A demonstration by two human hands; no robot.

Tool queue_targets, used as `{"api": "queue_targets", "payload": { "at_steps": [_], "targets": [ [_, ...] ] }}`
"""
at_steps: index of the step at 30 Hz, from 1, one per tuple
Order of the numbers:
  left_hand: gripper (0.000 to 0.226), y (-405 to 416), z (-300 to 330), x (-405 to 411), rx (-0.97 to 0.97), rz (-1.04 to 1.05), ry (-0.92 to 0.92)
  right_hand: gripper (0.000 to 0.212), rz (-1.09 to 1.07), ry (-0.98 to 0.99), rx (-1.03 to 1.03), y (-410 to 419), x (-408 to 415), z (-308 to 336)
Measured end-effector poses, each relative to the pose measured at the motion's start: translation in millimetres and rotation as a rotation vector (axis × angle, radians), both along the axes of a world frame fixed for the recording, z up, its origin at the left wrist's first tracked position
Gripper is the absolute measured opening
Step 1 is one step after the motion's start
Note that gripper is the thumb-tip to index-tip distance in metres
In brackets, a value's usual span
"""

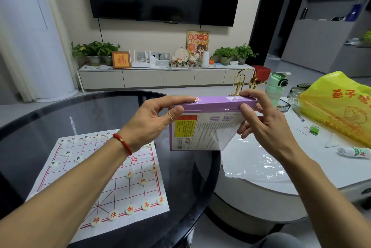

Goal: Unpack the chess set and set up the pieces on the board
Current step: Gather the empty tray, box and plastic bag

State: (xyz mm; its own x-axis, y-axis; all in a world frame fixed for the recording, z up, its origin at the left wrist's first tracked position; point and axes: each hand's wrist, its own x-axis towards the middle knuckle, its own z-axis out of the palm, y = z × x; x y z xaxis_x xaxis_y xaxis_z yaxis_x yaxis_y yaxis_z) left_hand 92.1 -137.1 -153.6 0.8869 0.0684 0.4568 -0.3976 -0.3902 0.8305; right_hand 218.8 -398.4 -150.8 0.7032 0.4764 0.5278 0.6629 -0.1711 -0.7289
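Observation:
A purple chess box (202, 125) with a white printed panel is held up in the air between both hands, above the table's right edge. My left hand (158, 119) grips its left end, thumb on the near face and fingers over the top. My right hand (259, 119) pinches the right end of the top flap. A white paper board (112, 185) with red grid lines lies on the dark round glass table (40, 119). Several round white pieces (130, 209) with red characters sit along its near edge, and others with dark characters along its far edge. My left forearm hides part of the board.
A white low table (301, 165) on the right carries clear plastic wrap (255, 165), a yellow plastic bag (339, 107), a green bottle (276, 87), a tube (353, 152) and a pen. A TV cabinet with plants stands at the far wall.

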Motion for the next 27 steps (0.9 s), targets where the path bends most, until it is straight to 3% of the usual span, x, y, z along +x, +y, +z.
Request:
{"api": "queue_targets", "payload": {
  "at_steps": [10, 24, 27],
  "targets": [
    [0.04, 3.9, 0.0, 0.7, 0.034, -0.04, -0.026, 0.027, -0.021, -0.027, -0.044, -3.3, -1.8, 1.7],
    [0.037, 0.7, -5.4, 3.3, -0.011, 0.024, -0.089, 0.03, -0.01, 0.041, 0.043, -7.3, -5.5, -4.4],
    [0.037, 0.9, -5.5, 3.7, -0.029, 0.028, -0.084, 0.034, -0.044, 0.13, 0.146, -3.9, -6.9, -7.4]
  ]
}}
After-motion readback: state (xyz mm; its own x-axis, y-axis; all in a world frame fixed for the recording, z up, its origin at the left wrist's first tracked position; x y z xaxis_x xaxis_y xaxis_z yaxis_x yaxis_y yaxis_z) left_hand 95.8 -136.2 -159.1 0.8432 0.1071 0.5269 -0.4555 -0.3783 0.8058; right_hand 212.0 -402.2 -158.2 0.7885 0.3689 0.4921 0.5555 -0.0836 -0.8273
